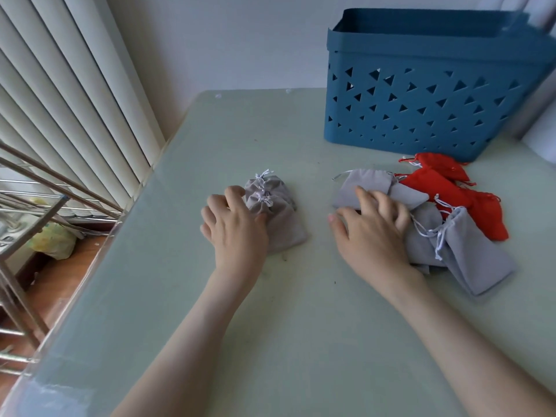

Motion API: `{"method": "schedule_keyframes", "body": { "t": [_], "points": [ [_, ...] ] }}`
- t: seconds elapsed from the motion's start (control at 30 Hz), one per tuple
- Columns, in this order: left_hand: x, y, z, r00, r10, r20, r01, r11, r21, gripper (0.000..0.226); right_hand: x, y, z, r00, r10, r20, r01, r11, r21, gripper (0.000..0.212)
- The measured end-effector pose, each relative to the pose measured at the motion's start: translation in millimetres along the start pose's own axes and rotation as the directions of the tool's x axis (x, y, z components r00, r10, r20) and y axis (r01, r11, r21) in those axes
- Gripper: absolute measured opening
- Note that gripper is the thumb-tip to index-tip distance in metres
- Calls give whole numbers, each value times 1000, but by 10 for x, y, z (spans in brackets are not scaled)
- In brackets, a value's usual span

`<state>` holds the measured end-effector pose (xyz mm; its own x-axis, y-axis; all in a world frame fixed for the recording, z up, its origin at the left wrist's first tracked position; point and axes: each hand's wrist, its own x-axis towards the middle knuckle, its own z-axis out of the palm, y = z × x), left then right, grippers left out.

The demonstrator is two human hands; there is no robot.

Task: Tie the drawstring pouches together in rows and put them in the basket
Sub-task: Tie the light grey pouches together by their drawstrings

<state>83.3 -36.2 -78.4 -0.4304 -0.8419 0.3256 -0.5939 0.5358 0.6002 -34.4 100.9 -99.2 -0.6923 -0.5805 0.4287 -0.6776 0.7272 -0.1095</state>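
Pressing right hand (370, 230), fingers spread, on grey velvet drawstring pouch (367, 183) right of centre, below blue perforated plastic basket (421, 109); resting left hand (234, 230), fingers curled, perhaps gripping, against cinched grey pouch bundle (279, 224) mid-frame.

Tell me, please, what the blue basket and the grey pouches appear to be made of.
The blue basket looks like moulded plastic with a matte finish: stiff walls and clean triangular cut-outs. The grey pouches seem to be a soft, matte cloth, perhaps velvet-like: they crease, lie limp and show no sheen.
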Motion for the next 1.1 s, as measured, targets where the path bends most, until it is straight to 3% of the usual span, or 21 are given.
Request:
{"method": "schedule_keyframes", "body": {
  "t": [0.1,0.23,0.33,0.37,0.4,0.43,0.5,0.53,0.6,0.7,0.8,0.87,0.93,1.0,1.1],
  "points": [
    [-4,38,-12,995,85,-47,-89,992,-87,39,-4,10,-27,995,16,99,-9,998,-65,74],
    [-48,85,-21,977,196,-87,-209,960,-184,38,8,-7,-52,975,21,222,4,994,-112,54],
    [-78,128,-76,962,269,-39,-263,884,-387,27,41,9,-60,988,3,154,-1,1000,-14,57],
    [-83,148,-102,968,244,56,-183,841,-509,21,53,-1,-71,996,-25,89,18,997,77,59],
    [-79,184,-142,957,193,215,-8,760,-650,15,63,-14,-89,997,-74,21,69,981,181,59],
    [-71,224,-180,901,158,404,228,620,-751,12,66,-30,-109,990,-133,-51,142,953,268,57],
    [-56,271,-223,681,165,713,640,338,-690,12,59,-68,-160,956,-247,-156,289,881,374,53],
    [-46,276,-239,587,173,791,738,287,-611,17,48,-85,-180,935,-301,-186,352,841,411,53],
    [-21,252,-239,490,157,858,817,259,-514,38,21,-110,-214,901,-376,-216,433,758,487,52],
    [11,206,-226,482,164,861,819,265,-509,62,11,-108,-277,897,-391,-206,429,661,615,42],
    [18,203,-214,527,118,841,827,154,-540,47,-11,-76,-349,882,-465,-80,350,531,771,32],
    [7,206,-195,562,60,825,805,190,-562,33,-32,-71,-395,857,-515,21,217,397,892,28],
    [-16,202,-185,593,73,802,766,254,-590,32,-37,-87,-419,897,-441,40,86,263,961,23],
    [-44,212,-192,606,136,784,746,247,-619,30,0,-115,-422,976,-210,55,-27,137,990,13],
    [-65,221,-203,595,230,770,729,248,-638,33,86,-102,-396,964,134,229,-246,120,962,17]
  ]
}}
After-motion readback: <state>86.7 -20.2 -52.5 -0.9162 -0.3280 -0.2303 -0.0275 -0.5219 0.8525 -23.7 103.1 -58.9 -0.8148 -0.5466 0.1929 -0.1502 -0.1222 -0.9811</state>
